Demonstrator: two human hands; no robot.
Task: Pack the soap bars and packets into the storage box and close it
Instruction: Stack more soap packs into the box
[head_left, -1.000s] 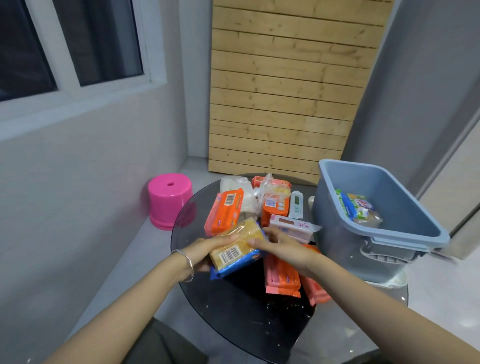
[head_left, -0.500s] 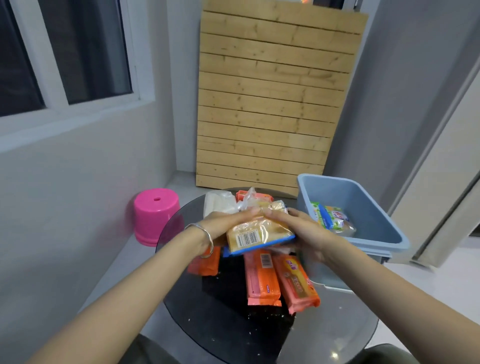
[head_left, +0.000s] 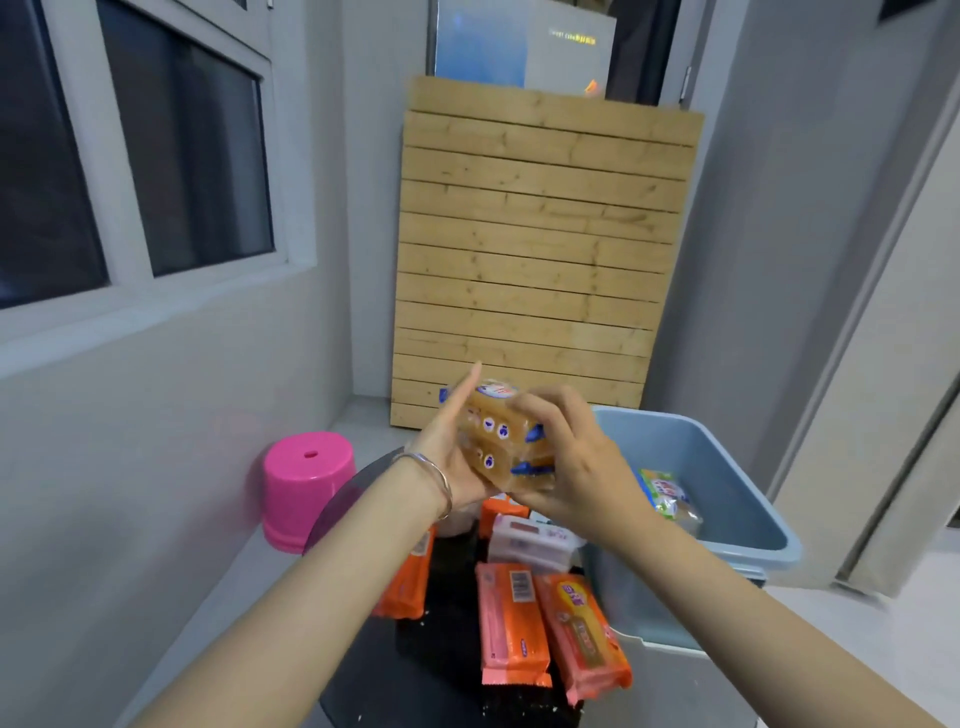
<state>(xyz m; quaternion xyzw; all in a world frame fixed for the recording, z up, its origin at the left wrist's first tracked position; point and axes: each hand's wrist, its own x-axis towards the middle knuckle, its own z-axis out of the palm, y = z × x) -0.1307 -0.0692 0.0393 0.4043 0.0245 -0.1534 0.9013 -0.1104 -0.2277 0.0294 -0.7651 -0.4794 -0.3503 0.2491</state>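
A clear pack of amber soap bars (head_left: 501, 439) with blue labels is held up above the table between both hands. My left hand (head_left: 449, 441) supports its left side with straight fingers. My right hand (head_left: 569, 462) grips its right side with curled fingers. Below, on the dark round table (head_left: 363, 665), lie a pink packet (head_left: 511, 629), orange packets (head_left: 584, 639) (head_left: 408, 582) and a white packet (head_left: 532, 540). The blue storage box (head_left: 727, 467) stands open at the right with a green-and-blue packet (head_left: 667, 493) inside.
A pink plastic stool (head_left: 306, 483) stands on the floor to the left of the table. A wooden slat panel (head_left: 540, 249) leans against the far wall. A window fills the upper left and a grey wall rises at the right.
Both hands have lifted the soap pack off the table and turned it, so its labelled front now shows. The view has tilted upward.
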